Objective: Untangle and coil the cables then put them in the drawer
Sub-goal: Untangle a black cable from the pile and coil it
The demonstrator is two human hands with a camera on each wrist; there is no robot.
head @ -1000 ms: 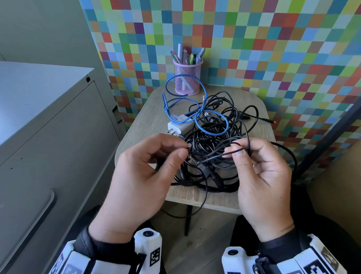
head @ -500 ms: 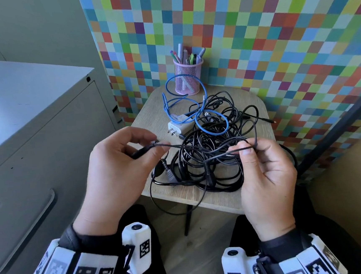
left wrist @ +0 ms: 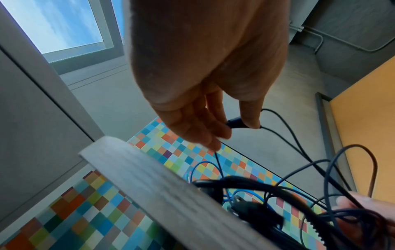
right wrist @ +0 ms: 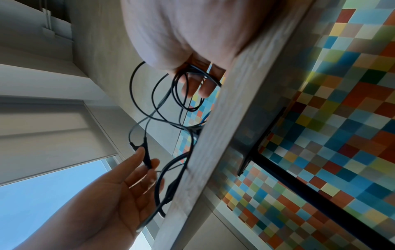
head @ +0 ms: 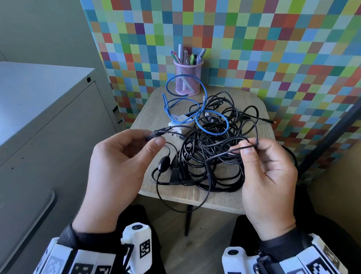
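Observation:
A tangle of black cables (head: 209, 154) lies on a small wooden table (head: 202, 198), with a blue cable (head: 186, 116) looped over its far side and a white plug adapter (head: 174, 124) half buried there. My left hand (head: 151, 138) pinches the black plug end of a thin black cable (left wrist: 235, 124) between thumb and fingers, held above the table's left edge. My right hand (head: 248, 148) pinches several strands of the same thin black cable (right wrist: 186, 88) above the tangle's right side. One black loop hangs over the table's front edge.
A pink mesh pen cup (head: 188, 77) stands at the table's back edge against a multicoloured checked wall (head: 254, 43). A grey metal cabinet (head: 32, 128) with a drawer handle (head: 24, 235) fills the left side. A yellow panel (head: 354, 187) stands at the right.
My left hand has pulled the cable's plug end out of the tangle, leftward and up, away from the right hand. The right hand has stayed put, holding its strands.

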